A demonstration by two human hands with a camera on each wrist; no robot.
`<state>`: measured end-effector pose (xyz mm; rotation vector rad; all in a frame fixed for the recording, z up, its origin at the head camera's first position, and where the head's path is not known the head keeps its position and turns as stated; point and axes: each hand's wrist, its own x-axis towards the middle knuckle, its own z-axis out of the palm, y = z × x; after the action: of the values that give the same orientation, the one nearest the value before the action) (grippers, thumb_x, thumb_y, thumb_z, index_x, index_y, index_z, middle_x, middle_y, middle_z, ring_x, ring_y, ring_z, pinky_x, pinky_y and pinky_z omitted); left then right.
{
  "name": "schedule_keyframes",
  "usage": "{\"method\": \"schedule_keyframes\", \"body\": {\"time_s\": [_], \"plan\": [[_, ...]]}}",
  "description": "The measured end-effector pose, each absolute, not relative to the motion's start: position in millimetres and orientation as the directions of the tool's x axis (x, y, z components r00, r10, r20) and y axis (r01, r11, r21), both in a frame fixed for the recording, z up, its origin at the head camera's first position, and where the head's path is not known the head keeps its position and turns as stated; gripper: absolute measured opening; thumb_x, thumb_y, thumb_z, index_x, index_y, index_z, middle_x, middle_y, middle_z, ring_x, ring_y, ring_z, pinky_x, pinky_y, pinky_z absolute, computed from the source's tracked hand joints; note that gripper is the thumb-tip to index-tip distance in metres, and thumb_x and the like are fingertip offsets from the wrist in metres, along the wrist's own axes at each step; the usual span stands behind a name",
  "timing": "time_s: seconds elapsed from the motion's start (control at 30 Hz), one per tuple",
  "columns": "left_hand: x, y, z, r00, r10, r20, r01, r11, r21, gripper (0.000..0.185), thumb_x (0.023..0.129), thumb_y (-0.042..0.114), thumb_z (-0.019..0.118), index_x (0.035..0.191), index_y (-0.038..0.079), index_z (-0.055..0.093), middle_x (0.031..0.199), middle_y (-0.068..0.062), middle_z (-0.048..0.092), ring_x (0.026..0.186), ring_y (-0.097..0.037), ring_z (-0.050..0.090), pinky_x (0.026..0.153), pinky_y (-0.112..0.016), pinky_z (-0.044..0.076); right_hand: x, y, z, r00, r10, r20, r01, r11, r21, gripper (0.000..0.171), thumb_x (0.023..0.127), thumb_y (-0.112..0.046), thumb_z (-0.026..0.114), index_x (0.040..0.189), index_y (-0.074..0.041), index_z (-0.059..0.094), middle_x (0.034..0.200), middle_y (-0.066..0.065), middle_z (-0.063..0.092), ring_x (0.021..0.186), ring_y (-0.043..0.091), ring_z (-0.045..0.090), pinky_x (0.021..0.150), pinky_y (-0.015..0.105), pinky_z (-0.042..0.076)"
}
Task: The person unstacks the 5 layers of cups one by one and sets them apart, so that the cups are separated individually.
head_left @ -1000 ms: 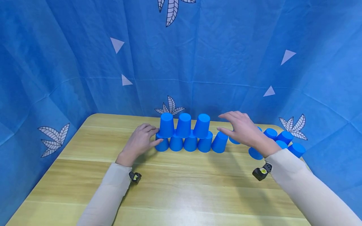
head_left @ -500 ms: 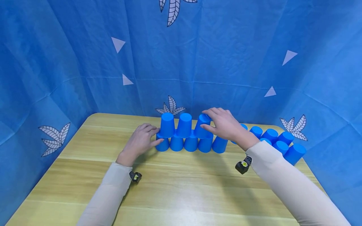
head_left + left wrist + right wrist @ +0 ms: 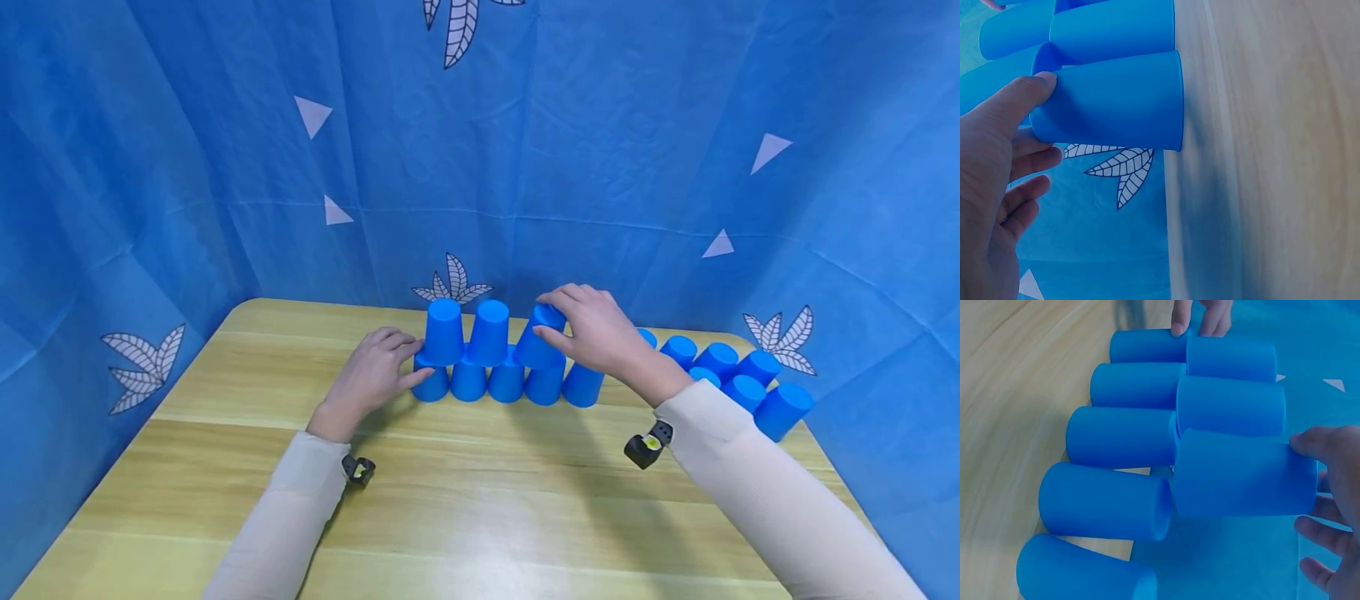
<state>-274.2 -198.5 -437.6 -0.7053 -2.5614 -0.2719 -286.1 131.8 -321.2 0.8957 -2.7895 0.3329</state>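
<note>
Blue and upside down, the end cup of the upper row (image 3: 537, 343) sits across the tops of two cups in the lower row (image 3: 506, 383), on the person's right. What has changed is the right hand (image 3: 596, 333): a second ago it was in the air off to one side, and now its thumb and fingers hold this cup near its closed end. The cup has shifted slightly rightward and its top seems to lean that way. To my eye its place is being adjusted, so that end of the row isn't settled.

Just left of it stand the other two upper cups (image 3: 491, 333), unmoved. At the far end, the left hand (image 3: 371, 375) stays put, thumb and fingers around the top of the lower row's left end cup (image 3: 1116, 103); how firmly they press, I can't tell. Beyond the five-cup lower row, spare cups (image 3: 783, 410) cluster upside down on the right side of the desk (image 3: 480, 508).

No brand or lettering shows on the cups. Each black wrist device (image 3: 645, 450) bears a yellow-green mark too small to read; the blue curtain (image 3: 615, 125) carries only leaf drawings and pale triangles.
</note>
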Motion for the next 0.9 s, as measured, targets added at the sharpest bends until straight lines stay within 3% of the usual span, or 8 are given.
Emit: {"method": "schedule_keyframes", "body": {"time_s": [0.9], "plan": [[-275,-199,-439,-0.767,0.426,0.479,0.519,0.851,0.074,0.052,0.088,0.047,0.070,0.119,0.004,0.070,0.115,-0.011,0.069,0.112,-0.030,0.058,0.103,-0.048,0.043,-243,213,-336,-0.802,-0.501,0.326,-0.577,0.790,-0.206,0.047,0.092,-0.033,0.069,0.131,-0.008,0.060,0.126,0.013,0.060,0.119,0.037,0.050,0.098,0.061,0.038]]}}
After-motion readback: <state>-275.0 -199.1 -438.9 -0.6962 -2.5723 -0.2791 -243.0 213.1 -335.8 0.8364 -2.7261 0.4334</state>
